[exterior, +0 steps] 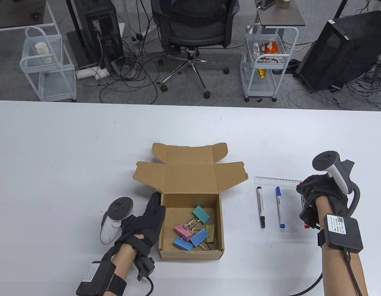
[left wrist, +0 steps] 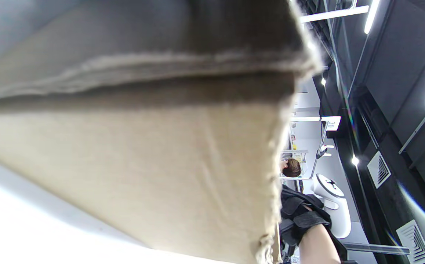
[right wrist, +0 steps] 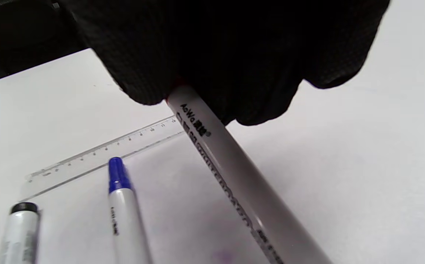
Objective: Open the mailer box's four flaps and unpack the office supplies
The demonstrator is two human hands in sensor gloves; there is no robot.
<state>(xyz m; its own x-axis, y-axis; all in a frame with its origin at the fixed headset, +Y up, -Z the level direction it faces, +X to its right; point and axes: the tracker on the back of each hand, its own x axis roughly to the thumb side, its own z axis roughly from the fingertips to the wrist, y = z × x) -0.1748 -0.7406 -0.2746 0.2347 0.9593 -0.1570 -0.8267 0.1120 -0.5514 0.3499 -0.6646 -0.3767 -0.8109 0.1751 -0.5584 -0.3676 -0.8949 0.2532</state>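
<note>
Cardboard mailer box (exterior: 190, 215) stood near the middle of the white bench (exterior: 70, 148), its lid and flaps folded back at the far side. Inside lay a cluster of binder clips (exterior: 193, 232): teal, pink, two blue and one olive. The left hand (exterior: 144, 225) lay flat against the box's left outer wall, fingers straight and reaching toward the rear corner, holding nothing; the left wrist view showed only that cardboard wall (left wrist: 142, 165) at close range. To the right of the box, a clear ruler (exterior: 276, 180) lay crosswise on the bench, with a black-capped marker (exterior: 260, 207) and a blue-capped marker (exterior: 279, 207) side by side just on the near side of it, both lying lengthwise and a little apart. The right hand (exterior: 323, 197) was at the ruler's right end, beside the blue marker, its fingers curled round a third marker (right wrist: 234, 176), a white barrel with printed lettering and red showing at its ends. Whether that marker touched the bench could not be told.
</note>
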